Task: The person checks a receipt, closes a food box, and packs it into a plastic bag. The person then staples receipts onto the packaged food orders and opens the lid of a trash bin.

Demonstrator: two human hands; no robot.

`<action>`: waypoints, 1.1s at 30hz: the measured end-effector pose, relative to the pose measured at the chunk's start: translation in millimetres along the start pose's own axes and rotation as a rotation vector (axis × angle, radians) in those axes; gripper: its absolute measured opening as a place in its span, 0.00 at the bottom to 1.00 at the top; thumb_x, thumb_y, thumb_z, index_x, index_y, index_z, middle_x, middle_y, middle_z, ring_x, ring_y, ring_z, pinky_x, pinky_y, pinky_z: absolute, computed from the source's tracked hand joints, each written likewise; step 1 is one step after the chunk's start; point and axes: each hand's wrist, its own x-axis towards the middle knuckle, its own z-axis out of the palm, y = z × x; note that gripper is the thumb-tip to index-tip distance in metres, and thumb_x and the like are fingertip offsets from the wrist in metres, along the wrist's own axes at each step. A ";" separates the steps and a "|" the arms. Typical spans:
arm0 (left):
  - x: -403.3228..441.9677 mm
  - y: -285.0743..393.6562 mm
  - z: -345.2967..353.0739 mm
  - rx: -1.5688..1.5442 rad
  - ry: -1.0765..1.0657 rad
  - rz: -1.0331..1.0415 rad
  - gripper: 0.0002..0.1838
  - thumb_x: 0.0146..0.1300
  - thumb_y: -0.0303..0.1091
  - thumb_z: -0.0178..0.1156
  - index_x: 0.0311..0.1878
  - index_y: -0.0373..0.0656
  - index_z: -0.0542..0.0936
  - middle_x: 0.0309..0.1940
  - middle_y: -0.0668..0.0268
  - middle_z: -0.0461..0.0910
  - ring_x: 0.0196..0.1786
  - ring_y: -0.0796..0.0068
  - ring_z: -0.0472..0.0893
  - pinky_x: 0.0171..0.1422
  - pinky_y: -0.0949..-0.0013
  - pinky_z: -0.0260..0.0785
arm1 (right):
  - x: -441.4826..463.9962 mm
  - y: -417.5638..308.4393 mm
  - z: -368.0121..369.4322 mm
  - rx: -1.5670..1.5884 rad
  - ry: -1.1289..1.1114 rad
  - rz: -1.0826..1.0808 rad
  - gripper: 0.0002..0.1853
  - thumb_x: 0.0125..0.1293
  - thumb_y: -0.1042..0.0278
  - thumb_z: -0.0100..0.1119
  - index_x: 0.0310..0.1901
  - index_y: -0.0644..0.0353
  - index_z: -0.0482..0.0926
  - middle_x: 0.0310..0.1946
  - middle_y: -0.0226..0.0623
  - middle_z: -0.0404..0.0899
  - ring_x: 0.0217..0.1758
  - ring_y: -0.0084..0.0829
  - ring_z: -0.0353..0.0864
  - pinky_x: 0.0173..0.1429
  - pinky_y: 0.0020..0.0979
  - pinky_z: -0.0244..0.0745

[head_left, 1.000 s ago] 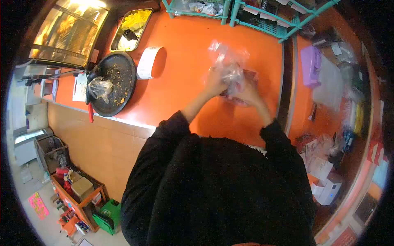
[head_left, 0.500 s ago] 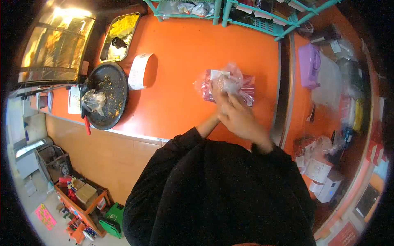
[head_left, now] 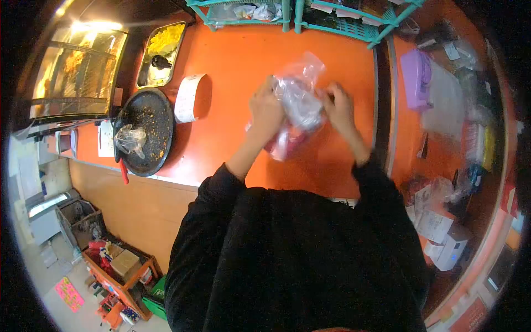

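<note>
My left hand (head_left: 267, 108) is closed on the left side of a clear plastic bag (head_left: 301, 102) above the orange counter (head_left: 232, 61). At the bag's right edge is my right hand (head_left: 339, 108), its fingers bent and pinched on the plastic. A dark red packet (head_left: 285, 141) shows through or under the lower part of the bag. The plastic is crumpled and shiny, and what else lies inside it is unclear.
A round black tray (head_left: 155, 133) with crumbs stands at the left, near a curled white paper (head_left: 189, 98) and a metal tray (head_left: 160, 55) of yellow food. Teal racks (head_left: 343, 30) line the back. A purple container (head_left: 415, 80) sits at the right.
My hands were close together over the bag and red packet on the counter. Now they are apart on either side, and the bag and packet are tilted and seem raised.
</note>
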 end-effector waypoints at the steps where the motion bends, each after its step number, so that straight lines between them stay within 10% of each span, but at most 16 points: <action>1: -4.0 4.5 -3.6 0.137 -0.099 0.016 0.11 0.37 0.28 0.58 0.29 0.39 0.73 0.26 0.55 0.72 0.28 0.53 0.74 0.30 0.58 0.67 | -42.1 -10.0 -5.8 -0.039 -0.036 -0.029 0.12 0.53 0.60 0.57 0.28 0.62 0.75 0.24 0.43 0.76 0.28 0.39 0.76 0.31 0.34 0.70; 3: -9.4 5.0 -4.7 0.086 -0.100 0.106 0.13 0.35 0.28 0.59 0.30 0.39 0.73 0.26 0.56 0.72 0.28 0.54 0.74 0.30 0.58 0.68 | -78.5 -22.2 -17.9 -0.080 -0.055 -0.063 0.12 0.54 0.60 0.57 0.28 0.62 0.75 0.24 0.41 0.76 0.27 0.36 0.76 0.29 0.33 0.69; 5: -17.6 2.4 -8.7 -0.012 -0.128 0.272 0.17 0.31 0.28 0.60 0.32 0.39 0.74 0.27 0.58 0.74 0.29 0.57 0.75 0.30 0.59 0.69 | -88.6 -31.7 -38.5 0.225 -0.812 0.387 0.12 0.53 0.60 0.59 0.29 0.63 0.74 0.26 0.37 0.77 0.29 0.29 0.77 0.29 0.29 0.70; 9: -5.2 1.4 -43.7 -0.245 -0.292 0.584 0.21 0.27 0.29 0.60 0.33 0.40 0.74 0.33 0.60 0.76 0.31 0.60 0.76 0.33 0.62 0.70 | 26.1 -43.7 -32.6 0.417 0.081 -0.306 0.14 0.53 0.59 0.59 0.35 0.61 0.77 0.24 0.33 0.78 0.28 0.24 0.77 0.29 0.25 0.71; 12: 5.3 17.2 -53.1 -0.217 -0.328 0.758 0.18 0.28 0.29 0.58 0.31 0.40 0.75 0.30 0.63 0.75 0.31 0.60 0.76 0.34 0.63 0.70 | 66.7 -78.2 49.5 0.326 -0.304 -0.640 0.15 0.52 0.56 0.59 0.31 0.61 0.78 0.22 0.37 0.77 0.26 0.28 0.76 0.30 0.29 0.70; 13: 11.2 21.3 -51.1 -0.128 -0.316 0.883 0.16 0.29 0.29 0.57 0.29 0.39 0.75 0.30 0.63 0.75 0.31 0.60 0.76 0.34 0.62 0.70 | 70.3 -77.1 60.3 0.236 -0.668 -0.434 0.17 0.52 0.54 0.58 0.28 0.62 0.77 0.25 0.41 0.77 0.28 0.32 0.76 0.33 0.30 0.70; 16: 18.2 24.2 -37.6 -0.070 -0.238 0.793 0.08 0.37 0.26 0.55 0.26 0.39 0.75 0.28 0.62 0.74 0.27 0.63 0.76 0.29 0.62 0.69 | 56.2 -60.8 42.1 -0.161 -0.619 -0.254 0.20 0.49 0.49 0.58 0.20 0.62 0.75 0.23 0.43 0.76 0.27 0.35 0.75 0.30 0.33 0.67; 20: -11.0 49.0 -14.7 0.104 -0.308 0.559 0.08 0.42 0.25 0.53 0.29 0.38 0.74 0.27 0.59 0.74 0.23 0.62 0.75 0.25 0.63 0.68 | -15.9 -1.7 -8.8 0.043 0.543 -0.237 0.16 0.53 0.59 0.57 0.18 0.64 0.71 0.12 0.43 0.68 0.15 0.40 0.69 0.21 0.36 0.61; 22: -29.2 43.1 9.7 0.101 -0.334 0.510 0.08 0.43 0.24 0.53 0.30 0.37 0.73 0.28 0.58 0.74 0.23 0.60 0.75 0.26 0.62 0.68 | -65.8 21.8 -30.5 -0.157 0.648 -0.277 0.17 0.52 0.57 0.58 0.16 0.60 0.67 0.15 0.40 0.72 0.19 0.42 0.72 0.24 0.40 0.64; 24: -42.1 31.3 38.4 0.105 -0.354 0.461 0.08 0.44 0.24 0.52 0.31 0.36 0.73 0.28 0.57 0.74 0.23 0.59 0.75 0.26 0.61 0.68 | -97.8 29.7 -64.9 -0.210 0.193 0.118 0.14 0.53 0.57 0.57 0.21 0.59 0.70 0.20 0.39 0.74 0.23 0.42 0.74 0.27 0.40 0.66; 26: -55.7 20.0 60.1 0.136 -0.525 0.318 0.09 0.47 0.27 0.53 0.33 0.35 0.72 0.28 0.55 0.74 0.24 0.57 0.75 0.27 0.60 0.68 | -75.1 47.0 -92.0 -0.305 0.375 -0.049 0.14 0.56 0.60 0.54 0.21 0.61 0.72 0.10 0.42 0.64 0.12 0.38 0.66 0.18 0.34 0.59; 33: -85.0 -22.2 85.6 -0.049 -0.401 0.349 0.22 0.41 0.39 0.61 0.38 0.34 0.71 0.29 0.53 0.74 0.27 0.55 0.75 0.30 0.59 0.68 | 168.3 108.0 -241.3 -0.579 0.647 -0.047 0.07 0.53 0.66 0.51 0.28 0.58 0.77 0.26 0.44 0.76 0.29 0.45 0.76 0.32 0.40 0.70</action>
